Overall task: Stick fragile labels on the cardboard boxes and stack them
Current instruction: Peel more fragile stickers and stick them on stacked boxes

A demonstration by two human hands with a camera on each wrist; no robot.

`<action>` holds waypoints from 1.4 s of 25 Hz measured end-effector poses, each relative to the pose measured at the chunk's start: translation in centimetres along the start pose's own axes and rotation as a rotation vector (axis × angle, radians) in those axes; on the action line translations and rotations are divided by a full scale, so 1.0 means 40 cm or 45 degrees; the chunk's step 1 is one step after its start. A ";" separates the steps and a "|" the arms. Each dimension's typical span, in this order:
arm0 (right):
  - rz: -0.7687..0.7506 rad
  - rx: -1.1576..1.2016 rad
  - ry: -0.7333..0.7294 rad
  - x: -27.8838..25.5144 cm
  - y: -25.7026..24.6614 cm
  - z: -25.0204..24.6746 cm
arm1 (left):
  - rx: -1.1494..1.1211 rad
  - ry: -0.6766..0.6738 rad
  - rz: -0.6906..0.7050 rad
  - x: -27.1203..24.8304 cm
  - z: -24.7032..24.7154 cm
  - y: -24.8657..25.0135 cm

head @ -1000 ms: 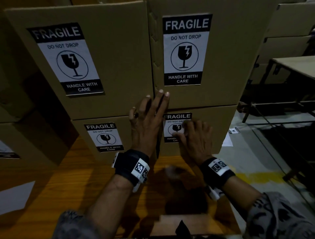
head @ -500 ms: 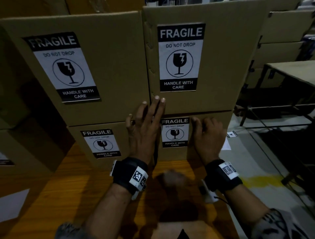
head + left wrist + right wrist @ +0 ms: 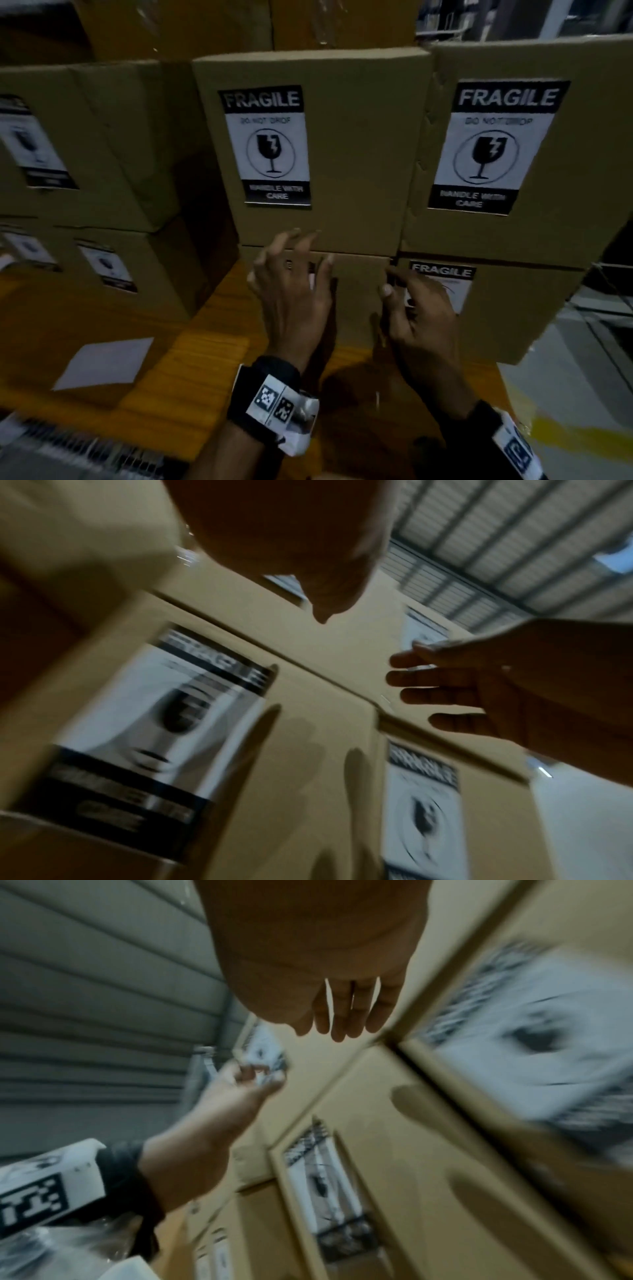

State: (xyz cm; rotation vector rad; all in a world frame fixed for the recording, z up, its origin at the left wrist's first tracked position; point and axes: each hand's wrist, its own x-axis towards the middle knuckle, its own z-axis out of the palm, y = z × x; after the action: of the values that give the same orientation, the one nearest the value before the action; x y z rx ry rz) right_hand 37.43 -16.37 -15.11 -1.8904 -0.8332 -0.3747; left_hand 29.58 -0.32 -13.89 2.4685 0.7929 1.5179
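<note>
You face matt brown cardboard boxes (image 3: 342, 144), their faces smooth with creased, slightly frayed edges. The fragile labels (image 3: 270, 145) are flat printed paper, black and white, without shine. Your table (image 3: 219, 346) is orange-brown wood with a visible grain and a soft sheen. A plain white paper sheet (image 3: 106, 363) lies matt on it. Overhead, the roof (image 3: 514, 534) looks like ribbed sheet metal.

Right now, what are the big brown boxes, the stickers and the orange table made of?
Boxes: matte brown cardboard, with folded edges. FRAGILE stickers: probably smooth printed paper, black on white. Table: looks like glossy orange wood, with faint grain lines; it could be laminate.
</note>
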 end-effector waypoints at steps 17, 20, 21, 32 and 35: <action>0.512 0.052 0.595 0.110 -0.143 0.292 | -0.853 -0.625 -0.227 0.165 -0.051 -0.394; 0.561 0.040 0.585 0.098 -0.143 0.281 | -0.812 -0.617 -0.209 0.163 -0.051 -0.391; 0.587 0.029 0.588 0.093 -0.145 0.275 | -0.800 -0.618 -0.193 0.166 -0.051 -0.389; 0.565 0.058 0.654 0.138 -0.171 0.228 | -0.960 -0.632 -0.160 0.229 -0.027 -0.386; 0.602 0.084 0.690 0.123 -0.166 0.241 | -0.919 -0.609 -0.141 0.205 -0.031 -0.396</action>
State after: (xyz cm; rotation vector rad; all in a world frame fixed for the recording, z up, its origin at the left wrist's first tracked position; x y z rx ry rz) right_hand 35.38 -4.20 -12.18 -1.7327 -0.0331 -0.5190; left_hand 25.65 17.11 -12.78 2.0435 0.2249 0.8834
